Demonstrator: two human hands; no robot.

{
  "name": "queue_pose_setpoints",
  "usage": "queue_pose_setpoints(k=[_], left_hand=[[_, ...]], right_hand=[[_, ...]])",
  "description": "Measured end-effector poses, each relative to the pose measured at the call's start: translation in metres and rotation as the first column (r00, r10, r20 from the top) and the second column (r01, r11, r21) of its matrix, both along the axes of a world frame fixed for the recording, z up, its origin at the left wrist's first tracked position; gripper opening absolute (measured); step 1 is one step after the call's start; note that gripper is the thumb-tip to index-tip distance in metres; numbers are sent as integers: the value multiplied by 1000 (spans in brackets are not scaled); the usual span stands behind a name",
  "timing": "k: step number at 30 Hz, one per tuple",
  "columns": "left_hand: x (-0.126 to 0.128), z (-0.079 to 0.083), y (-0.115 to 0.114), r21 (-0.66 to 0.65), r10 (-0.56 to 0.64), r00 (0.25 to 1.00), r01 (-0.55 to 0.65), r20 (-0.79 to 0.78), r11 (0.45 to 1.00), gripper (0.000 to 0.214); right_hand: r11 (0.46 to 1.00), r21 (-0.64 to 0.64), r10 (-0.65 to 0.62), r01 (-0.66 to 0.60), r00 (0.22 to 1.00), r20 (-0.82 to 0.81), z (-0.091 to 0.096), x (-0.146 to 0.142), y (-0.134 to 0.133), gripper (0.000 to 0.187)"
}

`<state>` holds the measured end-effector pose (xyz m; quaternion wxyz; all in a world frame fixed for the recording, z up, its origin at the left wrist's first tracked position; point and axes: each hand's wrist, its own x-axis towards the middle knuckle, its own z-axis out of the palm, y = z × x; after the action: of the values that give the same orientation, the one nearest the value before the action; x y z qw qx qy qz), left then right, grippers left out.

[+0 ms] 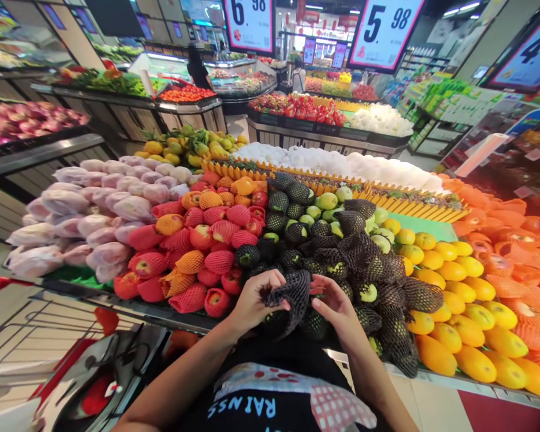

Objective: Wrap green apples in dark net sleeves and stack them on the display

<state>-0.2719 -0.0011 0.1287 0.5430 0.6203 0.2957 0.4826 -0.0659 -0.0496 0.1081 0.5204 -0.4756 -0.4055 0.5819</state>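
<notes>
A black foam net sleeve (294,294) is pinched between the thumb and fingers of my left hand (256,297). It hangs loose and drapes downward, and I cannot tell whether anything is inside it. My right hand (337,303) is at the sleeve's right side, fingers curved and apart, with no clear grip on it. Under and around both hands lies a heap of green fruit (328,201), many pieces wrapped in the same black netting. More black net sleeves (362,249) are piled just beyond my right hand.
Red fruit in pink and orange nets (202,237) lies left of the heap, yellow oblong fruit (459,294) right. Bagged pale fruit (112,204) fills the far left. A yellow picket divider (414,204) runs behind. A shopping cart (40,324) stands at lower left.
</notes>
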Motion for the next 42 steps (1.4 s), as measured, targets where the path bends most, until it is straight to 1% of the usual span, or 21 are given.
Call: queue_pose_setpoints(k=[2,4,7,9,11,13,15,17,19,22,23,25,27,28,31,34,36,37,38,40,42], left_hand=[[-2,-2,4,-43,-35,999,34,-15,998,48],[-2,-7,9,-99,-1,1000,-1,-20,995,40],[1,-20,16,-144,256,967,-253,-1,957,38],[4,-28,19,-174,309,951,-308,-21,936,36],[7,-33,20,-226,173,983,-184,-69,957,40],[9,-34,20,-239,13,995,-36,-98,970,51],[11,-31,20,-174,-43,996,29,-79,984,60],[12,-27,21,-94,-88,995,84,-40,992,69],[12,-24,22,-48,-118,991,115,-69,992,66],[12,-25,23,-23,-106,973,103,-205,994,41],[12,-27,23,-54,-131,970,122,-203,991,36],[13,-31,22,-162,-261,960,243,-103,957,38],[14,-33,22,-238,-395,918,381,-13,893,43],[14,-33,23,-243,-436,900,416,-30,876,43],[15,-28,31,-152,-457,845,432,-277,889,33],[14,-21,60,-64,-407,781,430,-474,900,29],[14,-19,95,-35,-330,720,392,-611,919,30],[14,-19,116,-18,-261,659,352,-706,936,31],[13,-21,139,19,-143,532,288,-834,958,32],[13,-28,185,69,-14,418,183,-908,981,33],[13,-40,222,89,56,277,111,-959,990,30]], right_hand=[[999,-28,14,-14,1000,-3,-1,3,5,49],[998,-56,36,-37,999,-21,-2,3,10,44],[996,-51,-72,72,997,6,-3,0,13,38],[980,8,-201,201,977,75,-3,-3,13,32],[962,65,-271,264,951,152,-3,-4,11,29],[959,94,-280,266,937,209,-2,-5,7,29],[959,108,-281,262,927,249,-2,-3,2,30],[941,124,-337,314,896,289,-3,-1,-3,30],[915,121,-403,385,861,311,-5,2,-9,32],[939,39,-343,342,926,158,-10,5,-14,51],[953,1,-302,302,952,56,-12,4,-14,58],[960,-55,-279,274,952,-125,-16,-1,-11,70],[956,-108,-288,272,939,-189,-22,-9,-7,64],[957,-134,-280,258,941,-191,-25,-13,-5,59],[953,-187,-276,239,939,-203,-35,-20,-3,50],[929,-137,-367,344,908,-205,-39,-14,-5,46],[892,-113,-451,437,872,-190,-41,-5,-7,48],[870,-118,-494,480,849,-187,-42,0,-9,50],[843,-132,-538,522,822,-186,-44,6,-11,52],[781,-155,-625,605,760,-177,-49,17,-18,55],[730,-165,-683,663,715,-147,-56,27,-26,54]])
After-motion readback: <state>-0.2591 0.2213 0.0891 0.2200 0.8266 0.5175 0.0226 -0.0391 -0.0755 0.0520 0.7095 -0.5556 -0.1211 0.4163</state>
